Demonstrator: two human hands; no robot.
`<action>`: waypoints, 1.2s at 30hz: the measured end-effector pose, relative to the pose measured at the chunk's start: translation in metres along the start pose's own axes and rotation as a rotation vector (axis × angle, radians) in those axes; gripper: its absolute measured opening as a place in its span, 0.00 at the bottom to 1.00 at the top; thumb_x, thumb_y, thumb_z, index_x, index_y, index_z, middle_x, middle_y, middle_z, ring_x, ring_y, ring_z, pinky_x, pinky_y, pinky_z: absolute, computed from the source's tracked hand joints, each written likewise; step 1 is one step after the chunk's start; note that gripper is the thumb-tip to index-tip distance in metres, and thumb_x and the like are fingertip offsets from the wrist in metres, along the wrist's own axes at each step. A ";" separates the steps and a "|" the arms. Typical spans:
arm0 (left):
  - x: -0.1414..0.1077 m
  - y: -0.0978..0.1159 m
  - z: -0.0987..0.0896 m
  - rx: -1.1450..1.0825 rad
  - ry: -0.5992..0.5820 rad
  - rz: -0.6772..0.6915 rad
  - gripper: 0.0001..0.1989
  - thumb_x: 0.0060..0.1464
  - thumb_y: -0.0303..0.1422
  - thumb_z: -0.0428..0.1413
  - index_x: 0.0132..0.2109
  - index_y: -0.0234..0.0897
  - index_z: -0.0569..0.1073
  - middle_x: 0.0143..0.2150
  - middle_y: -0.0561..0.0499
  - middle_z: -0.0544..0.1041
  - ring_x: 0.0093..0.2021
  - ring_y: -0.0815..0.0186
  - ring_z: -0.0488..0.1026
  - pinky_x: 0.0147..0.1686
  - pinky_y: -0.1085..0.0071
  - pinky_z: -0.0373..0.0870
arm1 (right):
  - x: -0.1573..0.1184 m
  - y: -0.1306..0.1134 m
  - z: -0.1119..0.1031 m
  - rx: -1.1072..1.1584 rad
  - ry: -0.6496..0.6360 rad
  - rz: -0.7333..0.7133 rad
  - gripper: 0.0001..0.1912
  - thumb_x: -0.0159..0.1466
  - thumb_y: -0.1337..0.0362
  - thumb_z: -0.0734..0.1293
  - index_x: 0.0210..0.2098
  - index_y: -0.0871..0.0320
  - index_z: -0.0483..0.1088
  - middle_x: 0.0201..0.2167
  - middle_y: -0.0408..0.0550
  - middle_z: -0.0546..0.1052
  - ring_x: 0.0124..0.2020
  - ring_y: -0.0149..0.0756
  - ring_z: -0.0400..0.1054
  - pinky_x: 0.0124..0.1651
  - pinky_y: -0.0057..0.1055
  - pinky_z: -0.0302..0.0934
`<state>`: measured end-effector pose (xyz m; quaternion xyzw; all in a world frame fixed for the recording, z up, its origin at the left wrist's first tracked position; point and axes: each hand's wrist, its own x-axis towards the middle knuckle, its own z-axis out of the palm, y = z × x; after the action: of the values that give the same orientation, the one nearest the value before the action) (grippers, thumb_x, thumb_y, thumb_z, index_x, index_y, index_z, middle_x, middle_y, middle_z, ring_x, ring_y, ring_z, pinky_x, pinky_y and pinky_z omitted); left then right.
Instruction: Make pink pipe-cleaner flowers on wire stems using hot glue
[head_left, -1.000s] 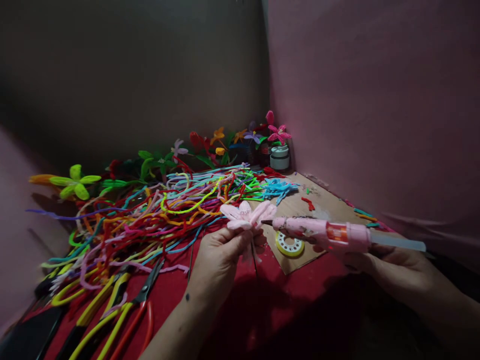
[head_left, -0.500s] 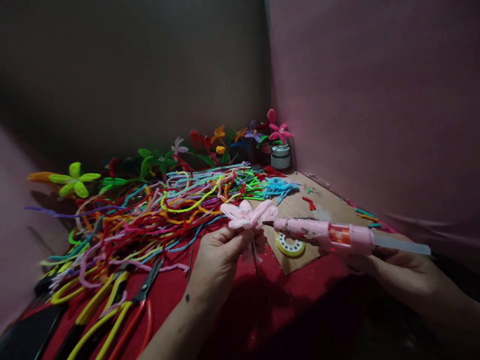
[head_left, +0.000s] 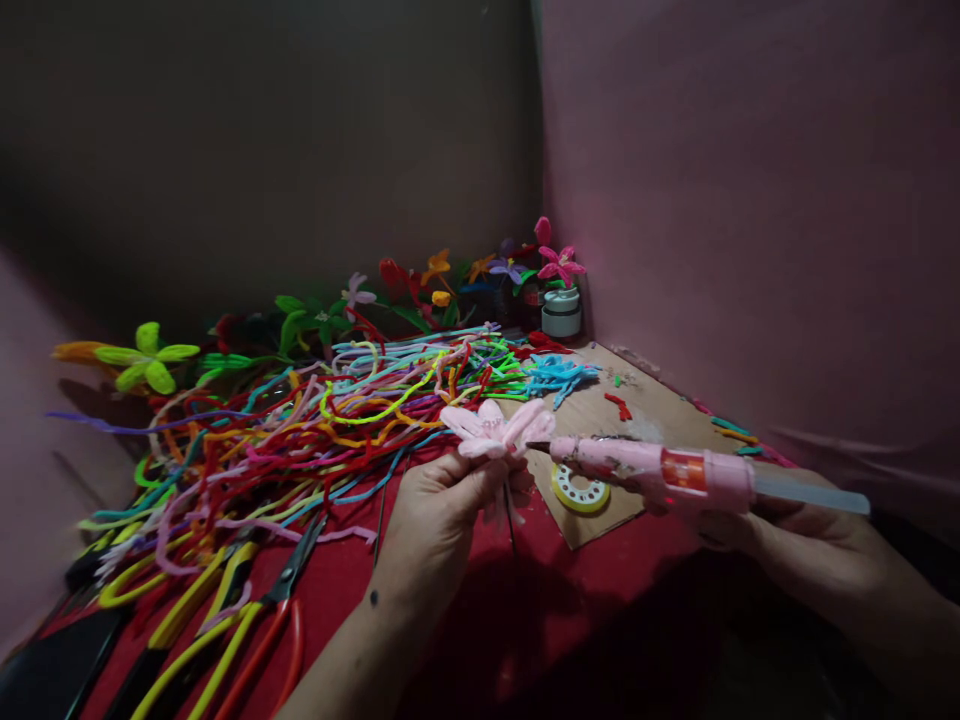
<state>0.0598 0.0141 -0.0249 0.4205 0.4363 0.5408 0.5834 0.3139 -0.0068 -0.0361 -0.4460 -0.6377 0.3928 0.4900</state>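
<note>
My left hand (head_left: 442, 515) pinches a pale pink pipe-cleaner flower (head_left: 491, 432) just below its petals, fingers closed. Thin dark stems hang down beneath the grip. In my right hand (head_left: 795, 535) is a pink hot glue gun (head_left: 652, 468), held by its handle, with a clear glue stick (head_left: 814, 492) poking out of the back. The gun's dark nozzle points left and reaches the flower's right-hand petals; whether it touches them I cannot tell. My right fingers are partly hidden behind the gun.
Many coloured pipe cleaners (head_left: 300, 420) lie heaped at the left. Pliers (head_left: 199, 595) and scissors (head_left: 289, 575) rest in front of them. A yellow tape roll (head_left: 581, 490) lies on cardboard (head_left: 660, 400). Finished flowers (head_left: 150, 358) line the wall, beside a pale green pot (head_left: 561, 312).
The glue gun has shifted slightly to the right, drawing its nozzle back a little. My left hand and the pink flower stay almost where they were.
</note>
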 end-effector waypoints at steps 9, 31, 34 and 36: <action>-0.002 0.002 0.001 0.018 0.009 -0.011 0.08 0.44 0.32 0.61 0.32 0.30 0.78 0.28 0.46 0.78 0.26 0.69 0.73 0.31 0.75 0.69 | 0.003 -0.004 0.000 0.001 -0.138 -0.029 0.18 0.51 0.60 0.70 0.42 0.44 0.74 0.31 0.43 0.80 0.27 0.41 0.73 0.25 0.27 0.69; -0.001 0.001 0.002 -0.048 0.029 -0.025 0.09 0.42 0.31 0.62 0.31 0.28 0.77 0.27 0.44 0.78 0.25 0.67 0.73 0.29 0.73 0.70 | 0.000 -0.009 0.002 -0.008 -0.199 -0.062 0.18 0.55 0.59 0.66 0.46 0.45 0.71 0.43 0.45 0.77 0.45 0.47 0.70 0.37 0.33 0.70; 0.002 0.002 0.002 -0.134 0.074 -0.036 0.08 0.39 0.29 0.63 0.30 0.29 0.76 0.27 0.45 0.78 0.24 0.67 0.74 0.25 0.74 0.70 | 0.000 -0.002 -0.004 -0.118 -0.136 -0.151 0.17 0.54 0.60 0.67 0.44 0.43 0.73 0.44 0.43 0.76 0.45 0.47 0.71 0.43 0.37 0.68; 0.003 0.002 0.000 -0.185 0.100 -0.035 0.08 0.38 0.28 0.64 0.29 0.29 0.76 0.27 0.46 0.78 0.24 0.67 0.74 0.23 0.76 0.70 | 0.000 0.002 -0.007 -0.170 -0.107 -0.169 0.16 0.54 0.60 0.67 0.43 0.43 0.73 0.44 0.43 0.76 0.45 0.47 0.71 0.46 0.40 0.66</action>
<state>0.0596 0.0176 -0.0227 0.3298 0.4201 0.5889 0.6066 0.3211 -0.0054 -0.0362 -0.4091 -0.7291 0.3180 0.4472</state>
